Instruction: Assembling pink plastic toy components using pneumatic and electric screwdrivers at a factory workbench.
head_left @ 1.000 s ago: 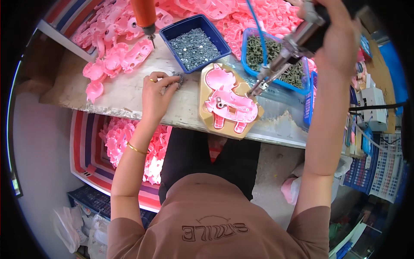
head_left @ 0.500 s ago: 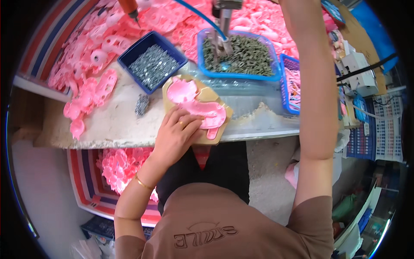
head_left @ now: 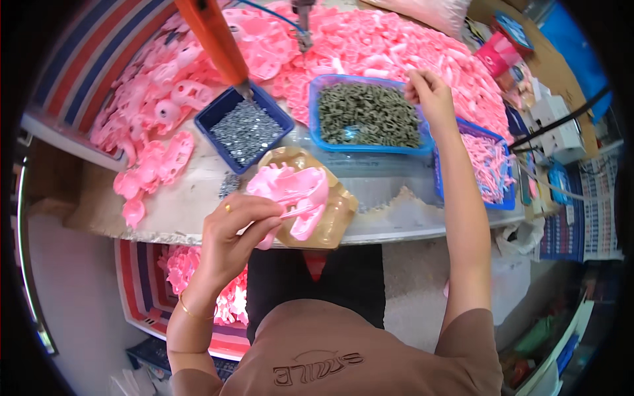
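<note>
My left hand [head_left: 238,228] is closed on the edge of a pink plastic shell part [head_left: 300,191], which is tilted up over the near left side of a tan moulded fixture [head_left: 337,211]. The fixture lies at the table's front edge, its hollows partly bared. My right hand [head_left: 432,99] hovers by the right rim of a light-blue tub [head_left: 366,150] of small grey-green pieces [head_left: 363,112]. Its fingers are curled together, and whatever they may hold cannot be made out.
An orange power screwdriver [head_left: 214,43] hangs over a dark-blue bin of small metal screws [head_left: 244,132]. Pink parts [head_left: 370,39] are heaped across the back. A blue basket [head_left: 485,201] of thin pink strips stands at right. Below the table is a striped container [head_left: 142,290] with more pink parts.
My left hand has lifted the pink shell part off the fixture and tilted it. My right hand has come down from the top edge to beside the tub. The view has shifted somewhat.
</note>
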The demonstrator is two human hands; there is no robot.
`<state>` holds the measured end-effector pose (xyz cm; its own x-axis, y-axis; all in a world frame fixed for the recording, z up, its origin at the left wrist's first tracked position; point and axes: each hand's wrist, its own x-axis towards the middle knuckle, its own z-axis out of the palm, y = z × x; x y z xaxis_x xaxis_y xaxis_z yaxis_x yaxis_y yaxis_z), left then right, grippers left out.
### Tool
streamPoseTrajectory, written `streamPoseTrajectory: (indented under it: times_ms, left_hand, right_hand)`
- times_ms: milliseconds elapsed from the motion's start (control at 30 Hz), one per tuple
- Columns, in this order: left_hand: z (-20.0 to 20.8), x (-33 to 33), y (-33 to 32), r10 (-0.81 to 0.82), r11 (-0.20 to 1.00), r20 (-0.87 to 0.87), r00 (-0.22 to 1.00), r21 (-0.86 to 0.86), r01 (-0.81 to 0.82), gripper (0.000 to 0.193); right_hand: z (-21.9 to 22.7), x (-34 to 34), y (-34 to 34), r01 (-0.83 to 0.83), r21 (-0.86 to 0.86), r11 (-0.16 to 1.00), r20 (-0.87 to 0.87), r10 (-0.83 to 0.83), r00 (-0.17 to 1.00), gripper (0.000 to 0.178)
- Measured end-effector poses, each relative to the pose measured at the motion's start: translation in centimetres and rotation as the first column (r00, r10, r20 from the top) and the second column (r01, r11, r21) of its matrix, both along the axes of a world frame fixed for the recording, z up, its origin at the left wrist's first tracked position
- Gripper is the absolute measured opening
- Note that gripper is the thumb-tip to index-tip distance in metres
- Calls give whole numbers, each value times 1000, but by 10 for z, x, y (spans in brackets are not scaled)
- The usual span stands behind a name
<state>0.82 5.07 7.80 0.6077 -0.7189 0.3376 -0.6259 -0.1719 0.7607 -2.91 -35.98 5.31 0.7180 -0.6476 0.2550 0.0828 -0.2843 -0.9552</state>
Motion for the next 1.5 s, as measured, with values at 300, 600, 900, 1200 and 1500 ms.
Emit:
streamPoseTrajectory:
  times_ms: [300, 600, 900, 1200, 1500]
  left_hand:
    - [19, -1, -16, -50, 999, -107, 993, -17, 49, 11]
    - [36, -26, -45, -137, 988, 26, 990, -65, 138, 10]
    - [37, -33, -53, -164, 986, -13, 986, -36, 164, 10]
    - [41, -30, -49, -193, 981, 1, 981, -24, 193, 13]
    - [78, -29, 95, 23, 682, 370, 929, 674, -285, 47]
  right_hand:
    - [50, -54, 128, -660, -446, 604, -204, 649, 732, 52]
    - [29, -101, 150, -413, -716, 563, -149, 456, 878, 54]
    - [27, -114, 143, -363, -734, 574, -105, 432, 896, 53]
    - [20, -110, 142, -404, -687, 605, -85, 485, 870, 57]
    - [5, -90, 29, -212, -394, 894, -340, 73, 938, 19]
